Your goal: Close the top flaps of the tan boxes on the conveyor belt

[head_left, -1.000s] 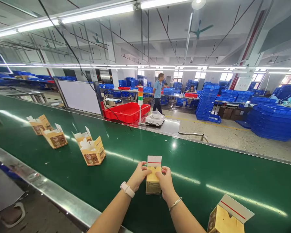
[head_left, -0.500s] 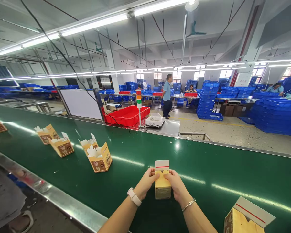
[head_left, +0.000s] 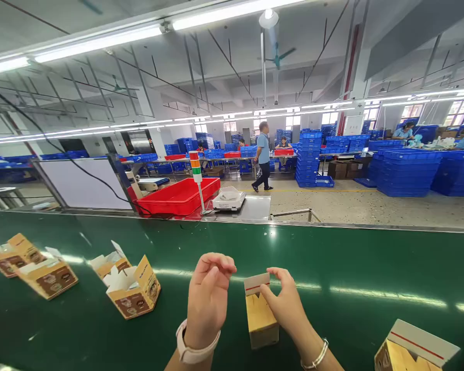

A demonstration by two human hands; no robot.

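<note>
A small yellow-brown carton point(head_left: 262, 317) stands on the green conveyor belt in front of me, its white flap with a red stripe point(head_left: 257, 283) raised at the far end. My right hand point(head_left: 288, 301) is at the carton's right side, thumb and index finger apart around the flap's right edge. Whether they touch it, I cannot tell. My left hand point(head_left: 211, 301) is lifted to the left of the carton, palm turned inward, fingers loosely bent and nothing in them. Another carton with a raised striped flap point(head_left: 410, 350) sits at the lower right, partly cut off.
Open-topped printed cartons point(head_left: 133, 288) stand on the belt point(head_left: 201, 242) to the left. Beyond its far edge are a red bin point(head_left: 178, 198), a signal light point(head_left: 196, 170) and a white scale point(head_left: 229, 200). A person point(head_left: 262, 154) walks behind; blue crates point(head_left: 308, 157) are stacked there.
My left hand has let go of the carton and lifted to the left. My right hand's fingers have spread by the flap. The view has turned right, and the left-hand cartons appear closer.
</note>
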